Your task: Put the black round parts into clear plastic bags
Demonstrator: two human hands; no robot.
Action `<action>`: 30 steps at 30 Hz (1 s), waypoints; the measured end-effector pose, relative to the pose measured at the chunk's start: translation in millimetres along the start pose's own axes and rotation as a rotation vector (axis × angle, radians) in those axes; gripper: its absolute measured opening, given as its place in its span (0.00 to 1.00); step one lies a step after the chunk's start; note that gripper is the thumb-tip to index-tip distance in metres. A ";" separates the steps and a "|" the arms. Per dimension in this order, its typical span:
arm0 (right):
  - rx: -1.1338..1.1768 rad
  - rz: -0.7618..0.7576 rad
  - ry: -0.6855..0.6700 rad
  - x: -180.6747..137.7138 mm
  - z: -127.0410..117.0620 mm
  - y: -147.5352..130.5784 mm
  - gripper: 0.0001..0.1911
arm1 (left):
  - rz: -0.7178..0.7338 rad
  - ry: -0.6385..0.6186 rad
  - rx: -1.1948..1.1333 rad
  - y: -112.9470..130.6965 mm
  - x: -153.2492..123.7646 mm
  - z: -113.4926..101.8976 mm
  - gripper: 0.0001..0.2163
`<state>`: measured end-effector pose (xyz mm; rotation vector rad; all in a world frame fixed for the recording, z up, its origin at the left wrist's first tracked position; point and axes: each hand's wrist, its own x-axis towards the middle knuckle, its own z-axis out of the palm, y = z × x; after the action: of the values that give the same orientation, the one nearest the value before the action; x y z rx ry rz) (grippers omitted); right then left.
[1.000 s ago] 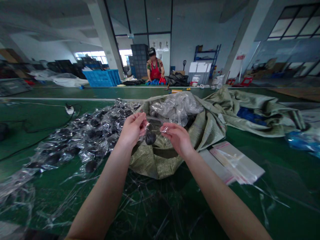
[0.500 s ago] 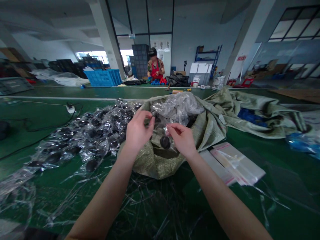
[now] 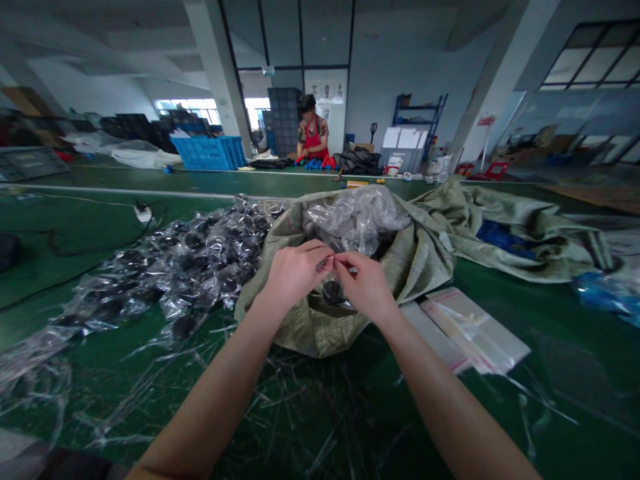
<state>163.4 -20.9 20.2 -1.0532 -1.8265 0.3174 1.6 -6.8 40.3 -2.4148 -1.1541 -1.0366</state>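
Observation:
Both hands meet in front of the mouth of a green woven sack (image 3: 320,330). My left hand (image 3: 300,270) has its fingertips pinched at the top edge of a clear plastic bag. My right hand (image 3: 367,280) pinches the same edge, its fingertips touching those of the left. Below the fingers, a round black object (image 3: 333,292) hangs inside the clear bag. Behind the hands, crumpled clear plastic (image 3: 357,217) fills the sack's opening.
To the left lies a heap of black items in clear bags (image 3: 215,257). Flat clear bags with a red edge (image 3: 477,327) are stacked at the right. Plastic strips (image 3: 310,407) litter the green surface. Another sack (image 3: 540,247) lies at right; a person (image 3: 313,133) works opposite.
My left hand has moved right and down, closing on the clear bag's edge beside my right fingertips. The right hand has stayed nearly in place, still pinching the bag.

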 end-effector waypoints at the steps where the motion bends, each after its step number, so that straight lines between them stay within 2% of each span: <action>1: -0.011 -0.002 -0.003 0.0 -0.1 -0.9 0.09 | -0.015 0.002 0.006 0.3 0.3 0.8 0.07; 7: -0.032 0.020 -0.012 0.3 -3.5 -5.2 0.09 | -0.136 0.041 -0.090 4.8 2.1 6.7 0.04; 11: 0.006 0.047 -0.029 -0.2 -6.7 -5.9 0.08 | -0.301 0.200 -0.308 -0.9 5.8 10.7 0.02; 13: 0.051 0.080 0.010 0.0 -7.6 -5.5 0.08 | -0.456 0.335 -0.533 -9.6 9.6 8.4 0.02; 17: 0.282 0.192 0.197 2.4 -9.8 -4.4 0.09 | -0.756 0.608 -1.215 -37.1 17.9 -9.3 0.06; 19: 0.404 0.243 0.285 4.3 -13.0 -4.6 0.11 | -0.838 0.702 -1.464 -53.1 19.2 -21.0 0.07; 21: 0.464 0.279 0.339 6.3 -18.0 -5.2 0.11 | -0.872 0.746 -1.619 -67.0 17.2 -29.8 0.09; 23: 0.481 0.296 0.360 8.1 -23.9 -5.3 0.11 | -0.873 0.681 -1.721 -74.6 12.4 -32.7 0.10; 25: 0.487 0.302 0.373 9.4 -29.1 -4.5 0.12 | -0.878 0.484 -1.706 -72.8 6.9 -28.5 0.09; 28: 0.498 0.297 0.403 10.3 -33.8 -2.8 0.13 | -0.829 0.077 -1.407 -54.0 2.5 -12.9 0.03; 30: 0.503 0.288 0.412 10.2 -35.1 -2.9 0.13 | -0.682 -0.099 -1.163 -36.8 3.6 -1.2 0.04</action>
<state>189.7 -22.4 45.8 -0.9344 -1.1453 0.6425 -25.5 18.3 41.5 -2.8802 -1.8176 -2.3360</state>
